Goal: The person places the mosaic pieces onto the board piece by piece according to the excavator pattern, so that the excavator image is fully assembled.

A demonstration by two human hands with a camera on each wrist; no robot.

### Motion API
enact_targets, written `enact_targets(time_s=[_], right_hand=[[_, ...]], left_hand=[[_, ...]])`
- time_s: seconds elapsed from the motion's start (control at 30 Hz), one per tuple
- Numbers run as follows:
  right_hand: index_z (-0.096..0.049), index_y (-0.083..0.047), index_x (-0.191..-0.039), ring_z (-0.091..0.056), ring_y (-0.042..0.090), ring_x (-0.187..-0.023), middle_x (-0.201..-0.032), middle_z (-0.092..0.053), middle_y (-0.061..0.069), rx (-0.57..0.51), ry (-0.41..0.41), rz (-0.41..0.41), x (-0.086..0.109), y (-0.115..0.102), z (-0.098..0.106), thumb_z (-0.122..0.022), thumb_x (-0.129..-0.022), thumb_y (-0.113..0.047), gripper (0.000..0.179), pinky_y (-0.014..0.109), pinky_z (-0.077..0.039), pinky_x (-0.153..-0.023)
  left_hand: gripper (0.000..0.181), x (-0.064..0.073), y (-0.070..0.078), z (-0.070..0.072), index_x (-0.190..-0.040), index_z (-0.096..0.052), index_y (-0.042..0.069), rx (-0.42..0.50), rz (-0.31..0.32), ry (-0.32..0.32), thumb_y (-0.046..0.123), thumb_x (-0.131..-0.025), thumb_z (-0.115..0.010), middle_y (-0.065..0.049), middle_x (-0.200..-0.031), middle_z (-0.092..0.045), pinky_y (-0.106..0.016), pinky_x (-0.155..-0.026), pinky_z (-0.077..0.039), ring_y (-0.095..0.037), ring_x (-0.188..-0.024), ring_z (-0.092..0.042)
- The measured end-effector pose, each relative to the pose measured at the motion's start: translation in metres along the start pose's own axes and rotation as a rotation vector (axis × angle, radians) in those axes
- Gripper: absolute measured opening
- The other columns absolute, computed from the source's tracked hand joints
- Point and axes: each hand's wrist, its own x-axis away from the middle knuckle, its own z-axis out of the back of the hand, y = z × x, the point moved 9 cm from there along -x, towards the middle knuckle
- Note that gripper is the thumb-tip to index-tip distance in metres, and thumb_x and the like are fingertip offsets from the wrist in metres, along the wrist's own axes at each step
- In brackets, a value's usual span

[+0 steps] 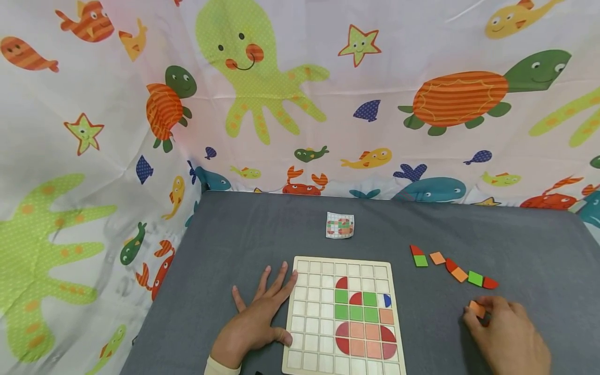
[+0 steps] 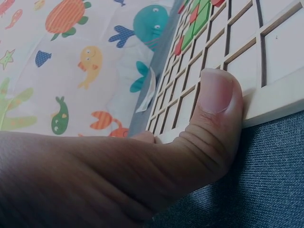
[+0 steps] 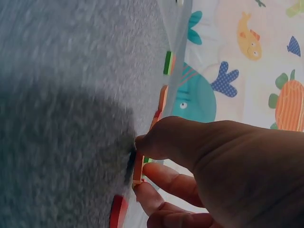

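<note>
A wooden grid board (image 1: 309, 325) lies on the grey cloth, with green, red, salmon and blue pieces set in its right half. My left hand (image 1: 258, 325) rests at its left edge, fingers spread and fairly straight. In the left wrist view the thumb (image 2: 218, 92) lies against the board's frame (image 2: 275, 102). To the right of the board, my right hand (image 1: 511, 333) pinches an orange square tile (image 1: 477, 309) between thumb and fingertips. The right wrist view shows this orange tile (image 3: 138, 166) edge-on, close over the cloth.
Loose tiles trail across the cloth right of the board, among them a green square (image 1: 475, 278) and a red rounded piece (image 1: 490, 283). Behind the board lies a small printed pattern card (image 1: 339, 225). A sea-animal curtain (image 1: 300, 94) hangs along the back and left.
</note>
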Motion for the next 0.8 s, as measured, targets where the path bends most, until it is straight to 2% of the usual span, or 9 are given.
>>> enact_targets(time_s=[0.17,0.37,0.53,0.7,0.8], right_hand=[[-0.065,0.003,-0.126,-0.058,0.034,-0.082,-0.115,-0.057,0.03,-0.033,0.031,0.05,0.004,-0.014,0.005,-0.079,-0.093,-0.034,0.052,0.051,-0.051,-0.065],[-0.069,0.0,-0.122,-0.059,0.032,-0.076,-0.108,-0.059,0.026,-0.073,0.132,0.18,0.012,-0.041,0.016,-0.081,-0.091,-0.033,0.047,0.052,-0.051,-0.059],[-0.07,-0.002,-0.121,-0.062,0.036,-0.074,-0.116,-0.059,0.029,-0.1,0.194,0.266,0.025,-0.068,0.016,-0.081,-0.091,-0.03,0.043,0.06,-0.052,-0.06],[-0.072,-0.002,-0.117,-0.062,0.032,-0.074,-0.114,-0.062,0.025,-0.14,0.239,0.374,0.039,-0.1,0.013,-0.083,-0.09,-0.026,0.039,0.059,-0.054,-0.062],[-0.073,-0.003,-0.116,-0.061,0.027,-0.073,-0.114,-0.063,0.023,-0.147,0.24,0.426,0.046,-0.117,0.01,-0.084,-0.089,-0.026,0.037,0.054,-0.054,-0.058]], left_hand=[[0.129,0.0,0.001,0.0,-0.172,-0.017,0.032,0.001,-0.005,0.001,0.039,-0.067,-0.093,0.004,-0.179,0.0,-0.089,-0.097,0.027,-0.037,-0.163,0.013],[0.13,-0.001,0.001,0.001,-0.172,-0.018,0.032,-0.005,-0.006,0.005,0.038,-0.067,-0.094,0.004,-0.179,0.0,-0.09,-0.097,0.026,-0.037,-0.163,0.012],[0.131,-0.002,-0.003,-0.001,-0.172,-0.016,0.034,0.016,-0.036,0.022,0.039,-0.067,-0.094,0.003,-0.179,0.0,-0.088,-0.096,0.029,-0.038,-0.163,0.012],[0.132,-0.002,-0.005,-0.003,-0.171,-0.016,0.035,0.023,-0.032,0.02,0.039,-0.065,-0.095,0.005,-0.179,0.0,-0.087,-0.095,0.03,-0.037,-0.163,0.012],[0.132,-0.002,-0.007,-0.005,-0.171,-0.017,0.035,0.029,-0.045,0.021,0.039,-0.065,-0.095,0.003,-0.179,-0.001,-0.088,-0.094,0.031,-0.038,-0.163,0.012]])
